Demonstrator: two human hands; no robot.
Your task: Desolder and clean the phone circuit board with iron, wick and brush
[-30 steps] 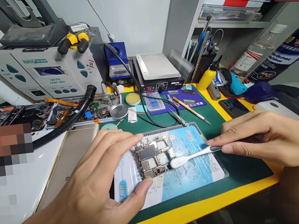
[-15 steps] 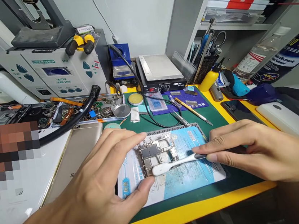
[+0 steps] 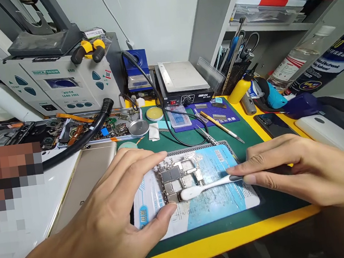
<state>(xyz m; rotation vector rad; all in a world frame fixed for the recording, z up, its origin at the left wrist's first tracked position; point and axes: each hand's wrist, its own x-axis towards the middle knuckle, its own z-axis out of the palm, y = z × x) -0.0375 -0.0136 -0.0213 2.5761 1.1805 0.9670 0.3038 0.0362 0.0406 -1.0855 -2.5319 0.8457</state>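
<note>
A phone circuit board (image 3: 170, 174) with silver shields and dark chips lies on a blue-and-white printed sheet (image 3: 222, 204). My left hand (image 3: 119, 206) holds the board between its thumb at the near edge and its fingers at the far edge. In my right hand (image 3: 284, 171) is a white toothbrush (image 3: 216, 183), pinched by its dark grip between thumb and fingers. The brush head lies over the board's near right corner, bristles facing down and hidden.
Behind the sheet are a pencil-like yellow tool (image 3: 222, 127), tweezers (image 3: 207, 136), a black cable and a round yellow tin (image 3: 154, 114). A hot plate (image 3: 183, 81) and a grey rework station (image 3: 59, 82) stand at the back. Phones (image 3: 83, 173) lie left; bottles (image 3: 302, 56) stand right.
The toothbrush and my right hand have shifted slightly right. My left hand stays on the board, and the view has moved a little.
</note>
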